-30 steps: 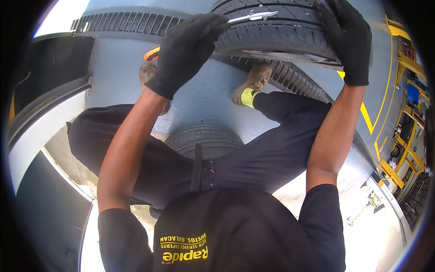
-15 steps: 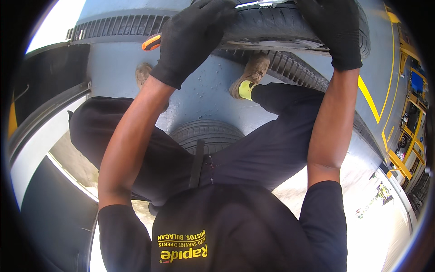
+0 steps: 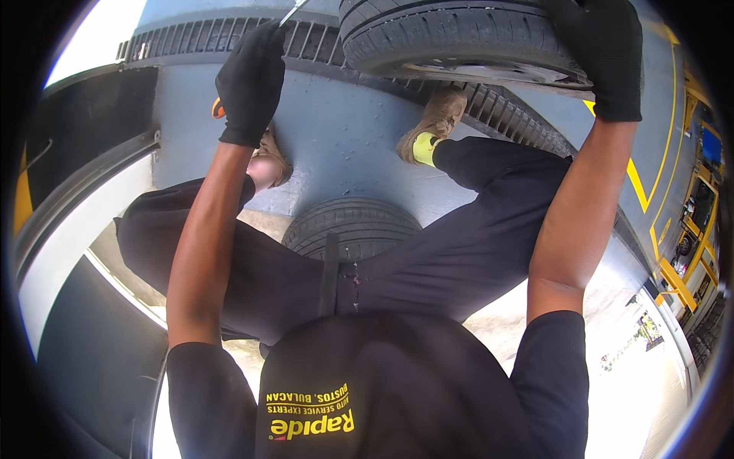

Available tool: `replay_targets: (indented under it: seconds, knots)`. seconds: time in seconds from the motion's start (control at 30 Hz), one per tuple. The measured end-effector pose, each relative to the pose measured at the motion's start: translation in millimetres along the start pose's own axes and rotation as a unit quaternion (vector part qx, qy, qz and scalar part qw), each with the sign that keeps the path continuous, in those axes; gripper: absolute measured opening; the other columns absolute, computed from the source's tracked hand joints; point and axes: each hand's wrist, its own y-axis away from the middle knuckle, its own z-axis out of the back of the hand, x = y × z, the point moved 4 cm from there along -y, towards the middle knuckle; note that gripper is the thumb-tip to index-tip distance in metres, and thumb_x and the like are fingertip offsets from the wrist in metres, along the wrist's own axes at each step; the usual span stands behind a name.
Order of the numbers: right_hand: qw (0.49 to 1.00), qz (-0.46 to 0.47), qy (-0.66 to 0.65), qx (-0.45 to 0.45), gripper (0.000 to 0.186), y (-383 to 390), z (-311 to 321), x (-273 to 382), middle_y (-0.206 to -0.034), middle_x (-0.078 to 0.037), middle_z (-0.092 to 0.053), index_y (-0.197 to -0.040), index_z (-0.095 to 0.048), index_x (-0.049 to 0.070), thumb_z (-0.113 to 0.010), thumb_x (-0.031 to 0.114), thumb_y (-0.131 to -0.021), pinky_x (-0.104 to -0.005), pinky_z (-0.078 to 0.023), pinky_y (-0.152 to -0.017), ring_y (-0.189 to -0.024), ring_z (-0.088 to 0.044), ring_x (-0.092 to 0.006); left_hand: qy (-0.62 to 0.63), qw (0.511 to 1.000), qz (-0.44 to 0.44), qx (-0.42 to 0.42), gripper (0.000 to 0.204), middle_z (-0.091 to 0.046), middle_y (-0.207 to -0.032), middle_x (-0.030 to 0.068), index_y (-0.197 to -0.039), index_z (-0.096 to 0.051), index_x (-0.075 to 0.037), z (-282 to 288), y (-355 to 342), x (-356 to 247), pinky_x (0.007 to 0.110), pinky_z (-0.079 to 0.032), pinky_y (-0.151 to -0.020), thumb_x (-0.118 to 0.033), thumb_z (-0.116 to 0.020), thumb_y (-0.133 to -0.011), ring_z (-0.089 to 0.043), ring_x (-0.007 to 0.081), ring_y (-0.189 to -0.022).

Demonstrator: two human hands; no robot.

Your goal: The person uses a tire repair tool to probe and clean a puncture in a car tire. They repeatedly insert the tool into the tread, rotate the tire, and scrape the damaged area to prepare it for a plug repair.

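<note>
My left hand (image 3: 252, 84), in a black glove, is closed around a hand tool. The tool's orange handle end (image 3: 219, 109) pokes out below the fist, and its thin silver shaft (image 3: 293, 11) rises above it; the tip is cut off by the upper edge. A wheel with a black tyre (image 3: 451, 37) is at the top, tread toward me, with part of its rim showing underneath. Against the tyre's right side is my right hand (image 3: 600, 57), also gloved in black and curled over it, fingertips out of sight. The left hand is apart from the tyre.
Another tyre (image 3: 348, 223) lies beneath me between my legs. A slotted metal grate (image 3: 313, 42) crosses the blue-grey floor (image 3: 336, 130) behind the wheel. My boots (image 3: 443, 111) are planted on this floor. Yellow lines (image 3: 638, 187) and yellow-framed equipment (image 3: 680, 283) are at the right.
My left hand has drawn left and down off the tyre, taking the tool with it. The wheel has come lower, showing more tread. My right hand has shifted slightly right on it.
</note>
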Motion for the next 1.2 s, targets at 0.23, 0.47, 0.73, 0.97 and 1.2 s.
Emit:
replay_targets:
  seconds: [0.23,0.47,0.73,0.97,1.2]
  knots:
    - [0.999,-0.039,0.017,-0.002,0.023,1,-8,-21,-0.070,-0.018,-0.052,-0.091,-0.063,-0.002,-0.071,0.019,-0.091,-0.0386,-0.042,-0.061,-0.061,-0.046,-0.0256,0.179,0.980,0.023,0.081,0.026,-0.070,-0.094,0.0167,-0.113,-0.067,-0.005,13,-89,-121,0.044,-0.056,-0.071,-0.002,-0.068,-0.087,-0.070,0.0372,-0.084]
    - [0.996,0.020,-0.091,-0.004,0.023,-2,-21,-39,-0.074,-0.019,-0.061,-0.094,-0.068,0.000,-0.072,0.023,-0.090,-0.0410,-0.047,-0.064,-0.065,-0.059,-0.0343,0.151,0.985,0.006,0.079,0.027,-0.068,-0.091,0.0172,-0.113,-0.067,-0.007,0,-84,-125,0.046,-0.055,-0.068,0.000,-0.067,-0.087,-0.069,0.0388,-0.080]
    - [0.998,0.014,0.061,0.015,0.023,0,-10,-1,-0.075,-0.018,-0.064,-0.096,-0.070,0.002,-0.073,0.025,-0.089,-0.0405,-0.048,-0.066,-0.066,-0.061,-0.0331,0.129,0.990,-0.019,0.059,0.031,-0.066,-0.088,0.0161,-0.117,-0.067,-0.005,-4,-85,-125,0.047,-0.052,-0.065,-0.002,-0.069,-0.086,-0.067,0.0382,-0.077]
    - [0.997,-0.012,-0.077,-0.024,0.024,7,-20,-22,-0.076,-0.020,-0.064,-0.095,-0.068,-0.002,-0.072,0.021,-0.091,-0.0381,-0.048,-0.066,-0.064,-0.059,-0.0281,0.032,0.995,-0.082,0.050,0.034,-0.066,-0.085,0.0127,-0.121,-0.069,-0.008,-7,-67,-104,0.044,-0.052,-0.063,-0.006,-0.072,-0.087,-0.066,0.0329,-0.072]
    - [0.998,0.041,-0.035,-0.017,0.025,-9,-21,15,-0.075,-0.022,-0.062,-0.093,-0.066,-0.002,-0.069,0.023,-0.091,-0.0412,-0.047,-0.065,-0.064,-0.057,-0.0331,0.001,0.998,-0.049,0.031,0.029,-0.075,-0.103,0.0073,-0.119,-0.073,-0.010,-15,-30,-51,0.036,-0.059,-0.075,-0.006,-0.073,-0.090,-0.073,0.0276,-0.085]
